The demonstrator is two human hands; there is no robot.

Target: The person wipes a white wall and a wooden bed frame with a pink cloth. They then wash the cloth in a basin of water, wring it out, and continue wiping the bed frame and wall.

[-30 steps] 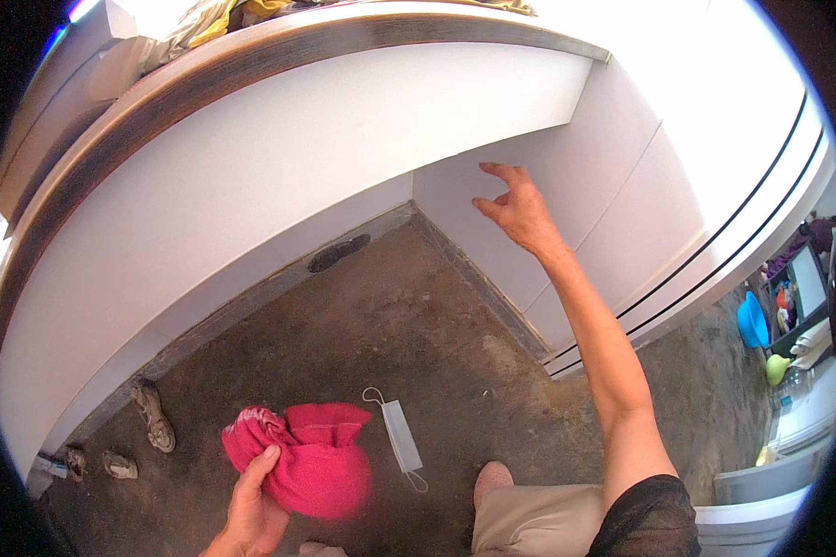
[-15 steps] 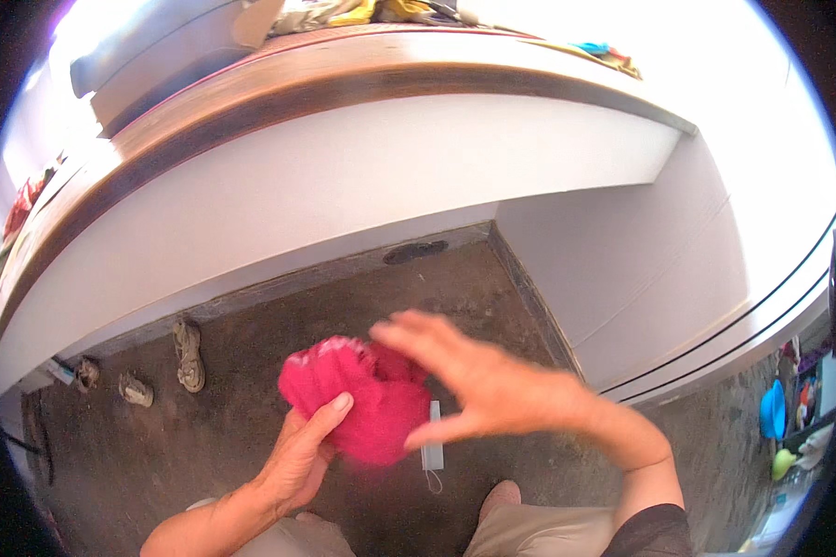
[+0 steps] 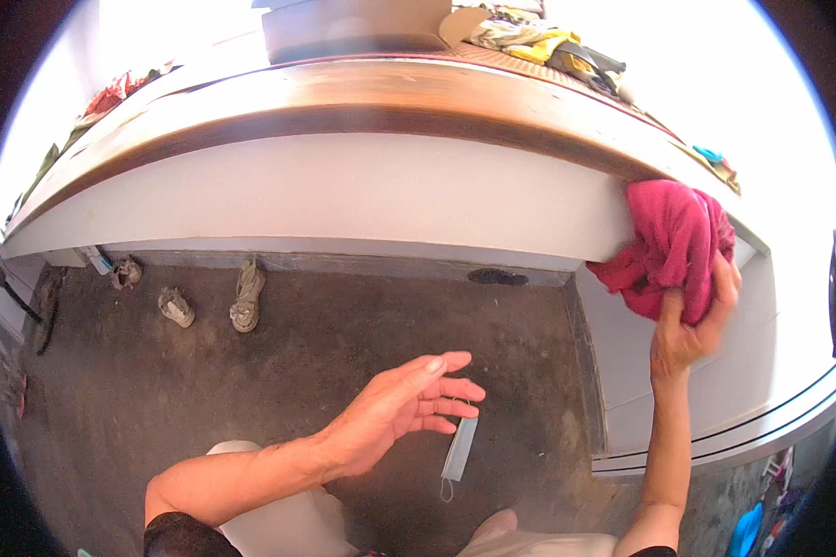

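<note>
At far left, we see 3 scuffed shoes [image 3: 245, 297] on the dark floor [image 3: 344, 316], near the foot of the wood-edged platform [image 3: 362, 88]. Above them and farther right, a cardboard box [image 3: 353, 32] stands on that platform. Our left hand [image 3: 416, 399] hangs open over the floor, its fingers apart and slightly curled. Just beyond its fingertips in our view, 1 pale face mask [image 3: 460, 450] lies on the floor. Crumpled yellow clothing [image 3: 541, 46] rests on the platform farther right. Then comes our crimson cloth [image 3: 673, 246], bunched and raised before the platform's right end; we cannot tell whether they touch. Our right hand [image 3: 692, 339] grips its lower side, between thumb and fingers.
</note>
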